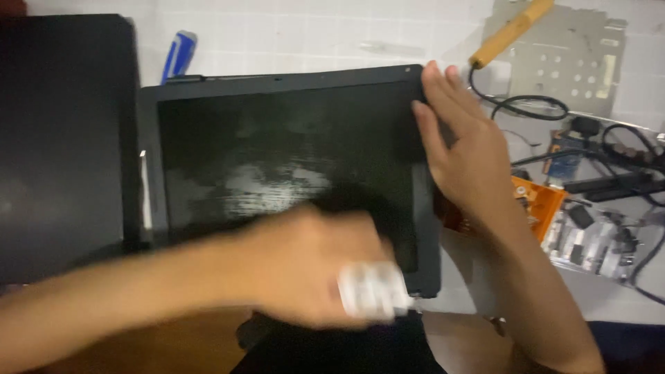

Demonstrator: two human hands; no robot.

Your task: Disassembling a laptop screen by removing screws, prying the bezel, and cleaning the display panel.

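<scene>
A black laptop screen panel lies flat on a white tiled surface, its glass smeared. My right hand rests with fingers together against the panel's upper right edge. My left hand is blurred with motion over the panel's lower part, near its bottom right corner. A pale, whitish object is in its fingers; the blur hides what it is.
A black flat slab lies at the left. A blue-handled tool sits behind the panel. At the right are a wooden-handled soldering iron, a metal plate, black cables, an orange tray and circuit parts.
</scene>
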